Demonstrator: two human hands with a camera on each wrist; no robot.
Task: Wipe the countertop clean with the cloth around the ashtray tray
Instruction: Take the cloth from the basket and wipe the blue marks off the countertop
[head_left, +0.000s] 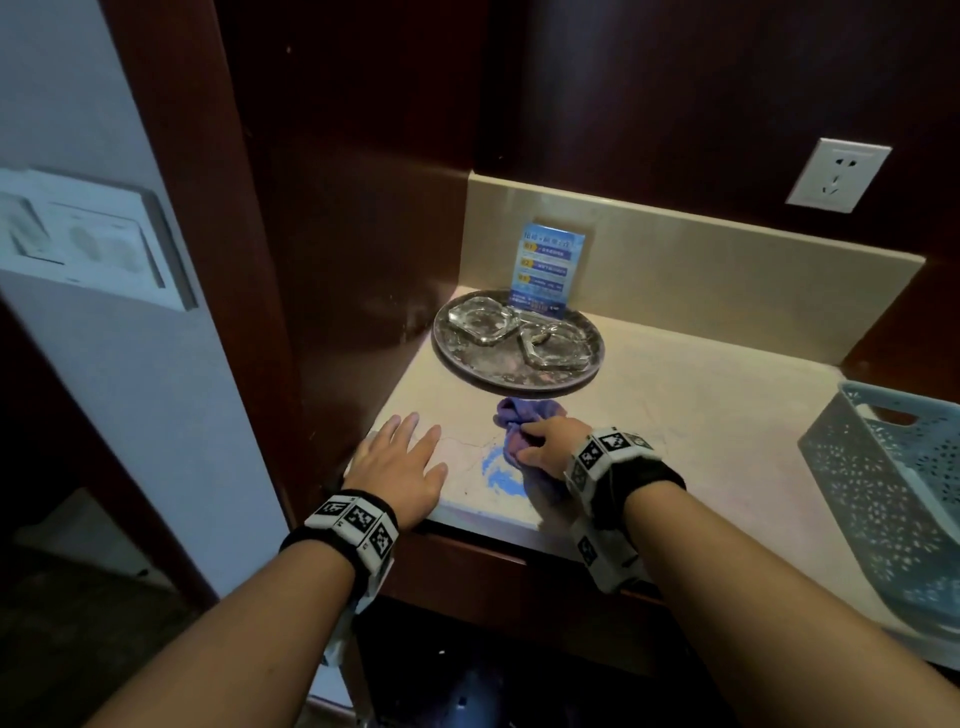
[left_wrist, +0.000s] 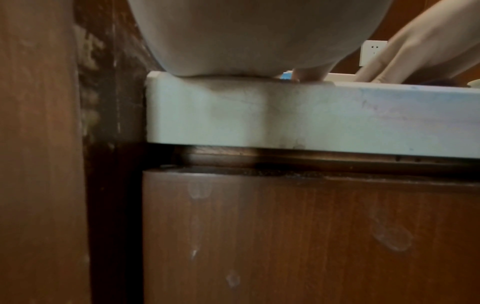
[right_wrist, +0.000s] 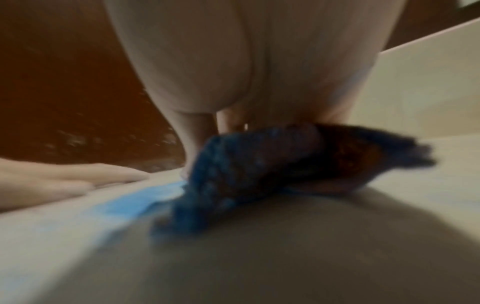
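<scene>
A round metal tray (head_left: 470, 358) carrying two glass ashtrays (head_left: 480, 322) stands at the back left of the pale countertop (head_left: 701, 410). Just in front of it lies a bunched blue-purple cloth (head_left: 511, 421), and my right hand (head_left: 548, 441) grips it against the counter; the blurred right wrist view shows the cloth (right_wrist: 259, 174) under my curled fingers. A bright blue smear (head_left: 496, 470) marks the surface beside the cloth. My left hand (head_left: 402, 462) lies flat, fingers spread, on the counter's front left corner; its palm (left_wrist: 259, 37) rests on the counter edge (left_wrist: 311, 115).
A blue printed card (head_left: 548, 270) leans against the backsplash behind the tray. A pale perforated plastic basket (head_left: 893, 493) sits at the counter's right end. A white wall socket (head_left: 836, 174) is on the dark wood panel above. Wooden cabinet walls close in the left side.
</scene>
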